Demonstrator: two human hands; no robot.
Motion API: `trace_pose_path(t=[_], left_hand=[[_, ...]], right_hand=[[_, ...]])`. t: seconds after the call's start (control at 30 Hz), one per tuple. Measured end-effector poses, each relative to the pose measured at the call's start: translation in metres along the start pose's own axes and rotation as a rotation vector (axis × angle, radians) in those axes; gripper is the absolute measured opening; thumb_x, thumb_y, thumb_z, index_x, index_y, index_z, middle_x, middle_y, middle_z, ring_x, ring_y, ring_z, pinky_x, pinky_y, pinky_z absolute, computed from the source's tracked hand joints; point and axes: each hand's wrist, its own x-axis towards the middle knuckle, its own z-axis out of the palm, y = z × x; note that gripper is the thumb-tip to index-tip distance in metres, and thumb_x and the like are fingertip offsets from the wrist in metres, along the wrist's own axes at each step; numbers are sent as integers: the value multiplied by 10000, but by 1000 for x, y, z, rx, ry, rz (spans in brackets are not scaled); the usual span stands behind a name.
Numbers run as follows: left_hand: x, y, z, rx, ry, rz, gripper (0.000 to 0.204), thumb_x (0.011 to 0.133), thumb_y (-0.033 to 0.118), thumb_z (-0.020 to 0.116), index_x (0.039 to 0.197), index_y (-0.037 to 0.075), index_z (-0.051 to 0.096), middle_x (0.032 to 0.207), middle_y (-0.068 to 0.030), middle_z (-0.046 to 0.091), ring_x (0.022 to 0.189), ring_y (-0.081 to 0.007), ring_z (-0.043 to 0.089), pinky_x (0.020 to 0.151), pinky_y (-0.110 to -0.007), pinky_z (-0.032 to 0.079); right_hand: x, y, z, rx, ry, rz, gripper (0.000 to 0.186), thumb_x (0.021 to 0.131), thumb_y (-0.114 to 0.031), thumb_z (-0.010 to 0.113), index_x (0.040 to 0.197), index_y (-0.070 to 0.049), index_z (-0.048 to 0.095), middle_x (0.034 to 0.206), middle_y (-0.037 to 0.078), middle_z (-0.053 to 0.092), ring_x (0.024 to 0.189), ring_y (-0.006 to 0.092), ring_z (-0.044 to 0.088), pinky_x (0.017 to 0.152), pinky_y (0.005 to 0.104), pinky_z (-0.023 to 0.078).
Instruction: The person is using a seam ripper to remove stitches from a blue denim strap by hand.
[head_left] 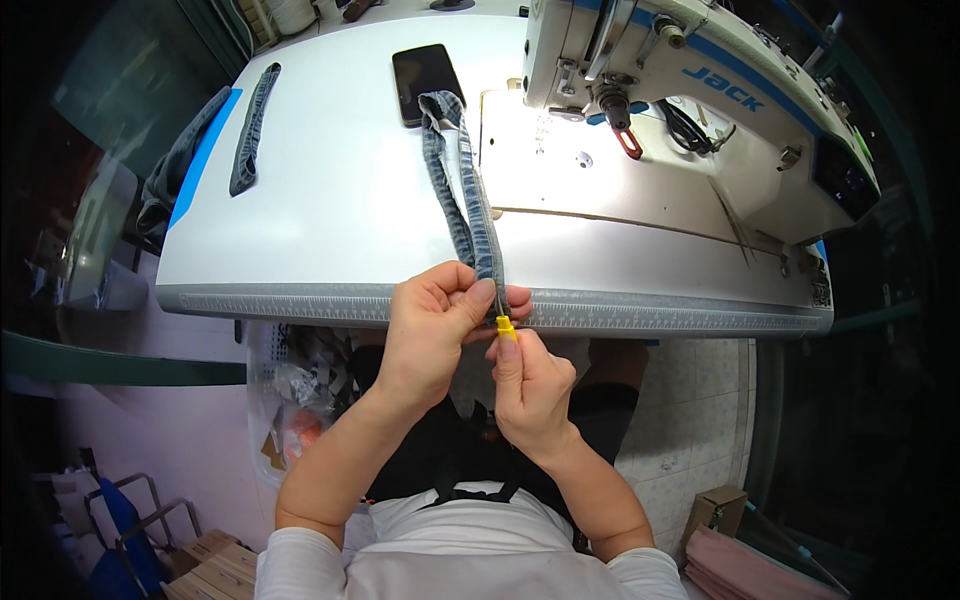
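Observation:
A folded denim waistband strip (482,235) runs from the table's middle down over the front edge. My left hand (430,325) pinches its near end between thumb and fingers. Just right of it, my right hand (532,388) is closed around a small yellow-handled tool (506,327). The tool's top meets the near end of the strip; its tip is hidden, so I cannot tell its exact kind. The strip's far end lies against a black phone (427,82).
A white sewing machine (690,70) stands at the right, with a red loop-shaped piece (628,143) under its head. Another denim strip (255,130) lies at the left. A ruler-marked strip (300,300) lines the table's front edge. Below hangs a clear plastic bin (262,420) of scraps.

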Motion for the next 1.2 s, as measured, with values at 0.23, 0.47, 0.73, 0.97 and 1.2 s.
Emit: trace_pose_path(t=[0.23, 0.47, 0.73, 0.97, 1.2], left_hand=[[-1, -11, 7, 38, 39, 116, 143, 1009, 5, 472, 941, -53, 583, 957, -205, 727, 861, -231, 729, 753, -319, 602], [-4, -12, 3, 168, -4, 137, 168, 979, -61, 463, 902, -62, 613, 929, -186, 733, 844, -199, 724, 730, -280, 589], [-6, -4, 3, 34, -62, 41, 169, 1029, 89, 512, 936, -35, 581, 1058, -239, 715, 972, -276, 728, 836, -370, 609], [-8, -15, 9, 25, 2, 70, 183, 1041, 136, 521, 967, -24, 568, 1074, -235, 711, 967, -285, 730, 813, -373, 617], [-7, -19, 15, -68, 67, 114, 177, 1010, 22, 524, 882, -61, 613, 955, -198, 730, 860, -238, 732, 787, -349, 608]], right_hand=[[-2, 6, 13, -124, 91, -119, 154, 985, -91, 559, 856, -6, 573, 659, 125, 624, 552, 327, 639, 495, 394, 485], [0, 2, 13, -34, 109, -74, 194, 1000, -105, 545, 828, -19, 572, 620, 118, 592, 520, 312, 617, 489, 376, 469], [-2, -2, -12, 128, -72, 149, 246, 1020, -130, 536, 814, -1, 572, 644, 134, 611, 523, 299, 622, 505, 341, 469], [-8, 4, -1, -13, 31, -44, 191, 1001, -99, 551, 838, -2, 570, 673, 140, 632, 565, 328, 651, 506, 375, 491], [-10, 9, -1, -73, 36, -106, 166, 980, -75, 569, 828, -10, 561, 663, 134, 624, 563, 328, 646, 498, 387, 488]])
